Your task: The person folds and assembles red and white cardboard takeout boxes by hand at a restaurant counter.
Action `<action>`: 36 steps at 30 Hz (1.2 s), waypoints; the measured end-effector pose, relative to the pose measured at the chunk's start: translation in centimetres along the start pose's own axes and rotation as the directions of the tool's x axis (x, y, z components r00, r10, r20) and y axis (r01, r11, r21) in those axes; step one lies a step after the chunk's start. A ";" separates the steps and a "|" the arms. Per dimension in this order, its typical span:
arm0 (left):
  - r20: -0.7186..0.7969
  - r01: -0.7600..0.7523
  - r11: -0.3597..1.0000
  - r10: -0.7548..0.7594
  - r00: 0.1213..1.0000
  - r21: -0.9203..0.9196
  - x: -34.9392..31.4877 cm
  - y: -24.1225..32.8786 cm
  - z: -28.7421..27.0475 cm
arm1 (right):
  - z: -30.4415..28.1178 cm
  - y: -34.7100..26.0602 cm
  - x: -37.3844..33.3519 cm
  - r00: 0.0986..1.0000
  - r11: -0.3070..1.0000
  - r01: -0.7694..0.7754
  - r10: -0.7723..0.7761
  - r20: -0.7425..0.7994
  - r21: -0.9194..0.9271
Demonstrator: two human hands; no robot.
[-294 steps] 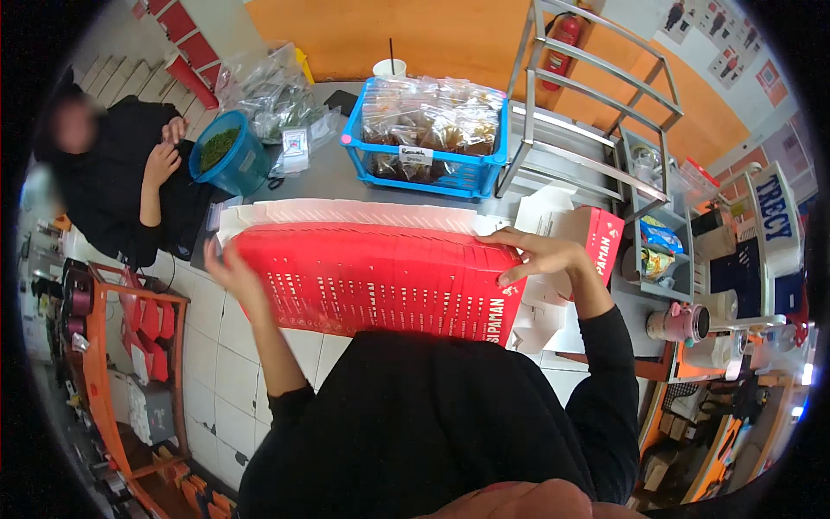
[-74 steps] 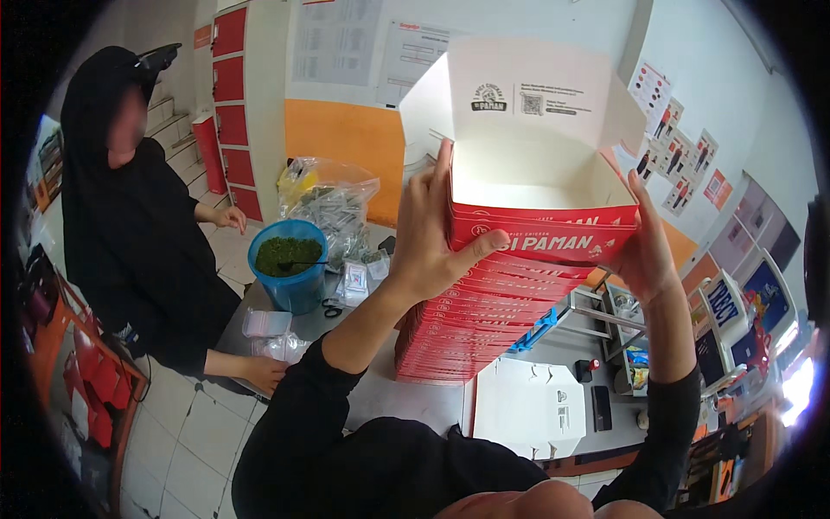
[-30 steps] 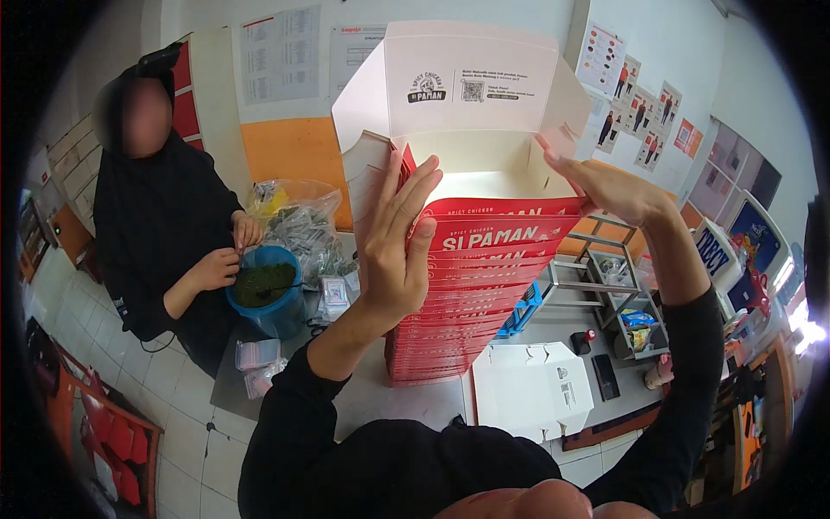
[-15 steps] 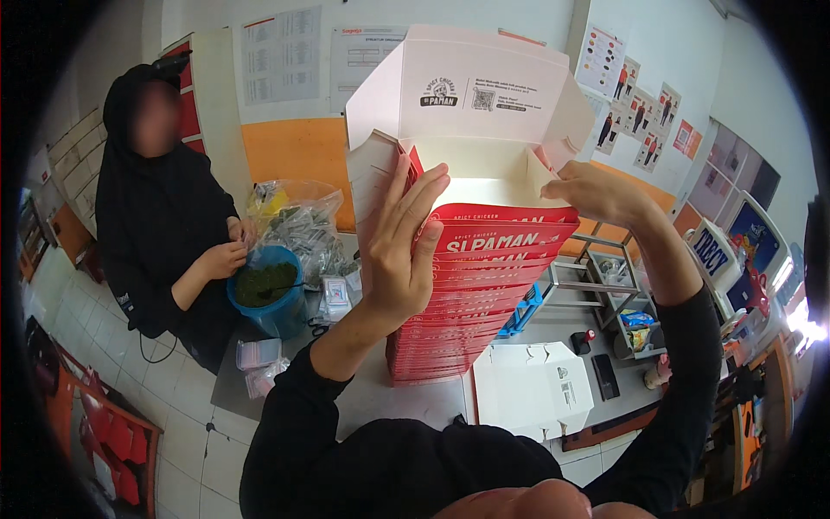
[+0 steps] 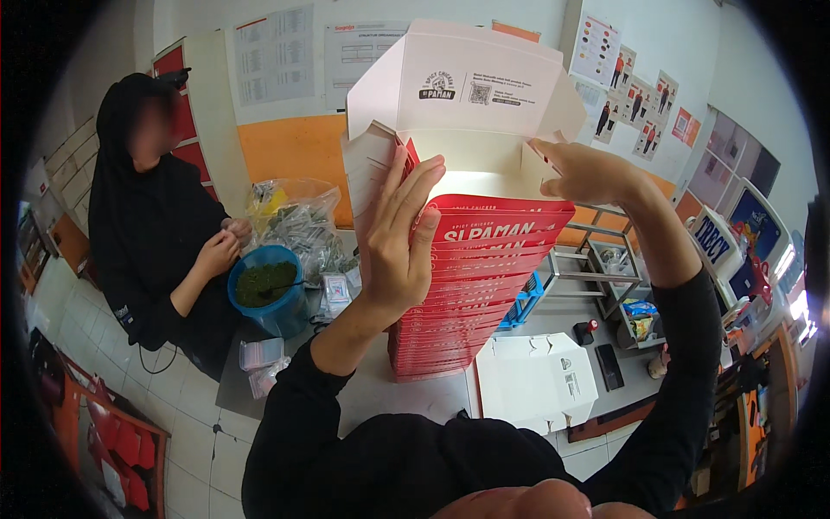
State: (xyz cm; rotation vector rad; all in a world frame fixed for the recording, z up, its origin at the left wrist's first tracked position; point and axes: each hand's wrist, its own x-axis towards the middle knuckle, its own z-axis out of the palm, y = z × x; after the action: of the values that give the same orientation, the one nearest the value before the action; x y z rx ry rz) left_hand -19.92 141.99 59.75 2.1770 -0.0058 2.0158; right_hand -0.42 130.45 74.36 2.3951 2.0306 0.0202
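Note:
A tall stack of nested red cardboard food boxes [image 5: 462,320] rises from the metal table in front of me. The topmost food box [image 5: 497,212] has a pale inside and its lid [image 5: 484,78] stands raised at the back, side flaps spread. My left hand [image 5: 399,233] holds that box's front left corner, its fingers long against the left wall and its thumb by the front edge. At the right wall, my right hand [image 5: 588,177] grips the side, with the thumb toward the inside. A flat, unfolded white box blank [image 5: 536,381] lies right of the stack.
On the left a person in black [image 5: 164,216] stands by a blue bucket [image 5: 277,320] of green contents. Behind it lies a clear bag of packets [image 5: 298,225]. Right of the stack are a metal rack [image 5: 575,264], a black phone [image 5: 609,368] and a stamp [image 5: 585,331].
My right hand's fingers have straightened and moved slightly left along the right wall. The top box's front edge sits slightly lower in view. My left hand stays at its corner.

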 end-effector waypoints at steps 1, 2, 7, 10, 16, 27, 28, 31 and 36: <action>-0.005 0.007 1.000 -0.007 1.000 -0.026 0.0 -0.1 0.0 | 0.1 0.1 0.0 1.000 1.000 0.006 -0.006 -0.001 -0.003; -0.010 0.013 0.999 -0.013 1.000 -0.050 0.1 -0.2 0.0 | 0.1 0.3 0.0 1.000 1.000 0.013 -0.013 -0.006 0.005; 0.103 -0.002 0.988 0.019 0.994 -0.156 2.4 -1.8 -1.3 | 0.0 0.2 -0.4 1.000 1.000 0.013 -0.013 -0.023 -0.001; 0.157 0.046 0.990 -0.025 0.987 -0.130 2.4 -3.2 -0.9 | -0.2 0.0 -0.6 1.000 1.000 -0.001 0.001 -0.001 0.020; 0.164 0.126 0.990 -0.114 0.980 -0.064 2.5 -3.3 -1.2 | -0.6 -0.6 -0.9 1.000 1.000 0.016 -0.015 0.011 -0.013; 0.115 0.194 0.928 -0.165 0.980 -0.318 1.5 -3.5 -0.7 | 1.8 0.1 -0.2 0.974 0.977 0.000 0.048 -0.220 0.211; 0.116 0.188 0.929 -0.159 0.980 -0.319 1.6 -3.4 -0.9 | 1.9 0.0 -0.2 0.968 0.975 0.022 0.034 -0.251 0.220; 0.048 0.144 0.935 -0.136 0.990 -0.324 1.4 -2.9 0.1 | 1.8 -0.2 -0.7 0.968 0.950 -0.072 0.141 -0.209 0.303; -0.077 -0.017 0.927 -0.013 0.997 -0.375 -0.2 -4.2 0.2 | 6.0 2.9 -0.5 0.820 0.640 0.465 -0.051 -0.569 0.612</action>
State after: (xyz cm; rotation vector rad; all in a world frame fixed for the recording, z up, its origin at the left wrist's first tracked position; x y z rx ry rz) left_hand -19.21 146.07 59.02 1.8592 -0.3549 1.9088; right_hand 2.40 129.57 68.40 2.6320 3.1589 -0.2473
